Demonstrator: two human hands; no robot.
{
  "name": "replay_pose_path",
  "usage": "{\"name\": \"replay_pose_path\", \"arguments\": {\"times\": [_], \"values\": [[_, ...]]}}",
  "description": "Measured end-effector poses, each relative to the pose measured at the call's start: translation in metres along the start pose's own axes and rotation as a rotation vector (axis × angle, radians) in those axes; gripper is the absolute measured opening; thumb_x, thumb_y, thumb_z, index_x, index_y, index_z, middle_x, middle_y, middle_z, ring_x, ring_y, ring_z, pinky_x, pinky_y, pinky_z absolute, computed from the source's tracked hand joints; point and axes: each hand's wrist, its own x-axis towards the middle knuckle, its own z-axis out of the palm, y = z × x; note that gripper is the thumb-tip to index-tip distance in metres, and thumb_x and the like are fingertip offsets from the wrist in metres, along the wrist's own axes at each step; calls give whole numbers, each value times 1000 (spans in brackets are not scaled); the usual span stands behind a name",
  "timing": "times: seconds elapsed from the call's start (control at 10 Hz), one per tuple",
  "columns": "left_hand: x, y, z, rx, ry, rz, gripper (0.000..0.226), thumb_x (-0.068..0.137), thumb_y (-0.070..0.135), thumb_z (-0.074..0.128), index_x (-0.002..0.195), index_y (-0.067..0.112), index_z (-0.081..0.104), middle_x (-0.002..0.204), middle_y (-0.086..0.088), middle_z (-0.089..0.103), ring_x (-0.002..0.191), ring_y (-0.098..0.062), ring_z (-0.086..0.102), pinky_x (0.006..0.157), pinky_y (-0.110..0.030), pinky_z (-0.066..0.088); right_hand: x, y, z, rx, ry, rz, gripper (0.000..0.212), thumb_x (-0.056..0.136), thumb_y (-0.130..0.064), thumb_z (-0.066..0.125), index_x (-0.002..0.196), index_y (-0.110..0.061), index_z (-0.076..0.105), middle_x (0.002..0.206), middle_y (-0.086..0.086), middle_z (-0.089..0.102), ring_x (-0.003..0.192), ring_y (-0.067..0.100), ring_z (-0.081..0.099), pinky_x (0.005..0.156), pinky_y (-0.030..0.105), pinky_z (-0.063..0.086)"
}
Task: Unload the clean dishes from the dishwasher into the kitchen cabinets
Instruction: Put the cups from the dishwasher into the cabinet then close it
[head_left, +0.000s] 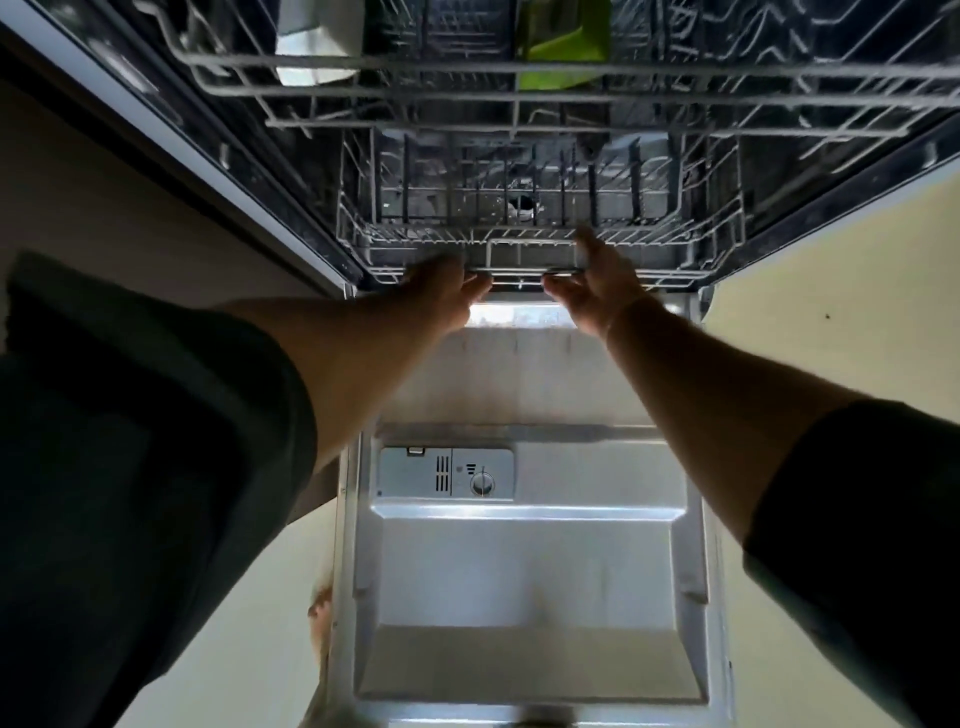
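Door (519, 571) lies flat right below us. Just past it, our left hand (447, 283) and right hand (597, 291) both hold the front rail of the lower rack (363, 218). Left fingers curl round it, right thumb tucks under with fingers over the top, though it's a bit blurry. We reckon this is the rack-sliding step, and the next move wants an even two-handed push or pull. Farther off, the upper rack (727, 96) has a white dish (317, 47) and a green tub (566, 47).

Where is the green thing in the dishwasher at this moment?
The green thing stands in the upper rack, top middle of the head view, right of the white dish.
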Motion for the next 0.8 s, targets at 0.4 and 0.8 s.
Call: {"name": "replay_pose_path", "arguments": {"times": [0.4, 0.8], "values": [[-64, 55, -3, -849, -11, -273, 15, 97, 25, 55, 110, 18, 57, 122, -8, 51, 123, -29, 51, 103, -42, 48, -49, -45, 2, 254, 180, 86, 17, 85, -27, 64, 100, -18, 65, 98, 0, 58, 91, 20, 59, 71, 32, 54], [-170, 158, -28, -1324, -384, 87, 4, 77, 9, 66, 78, 5, 64, 86, -12, 61, 85, -27, 59, 88, -37, 46, -143, -148, 18, 829, -297, -29, 33, 76, -11, 68, 108, -5, 63, 123, 21, 57, 113, 34, 58, 102, 50, 45]]}}
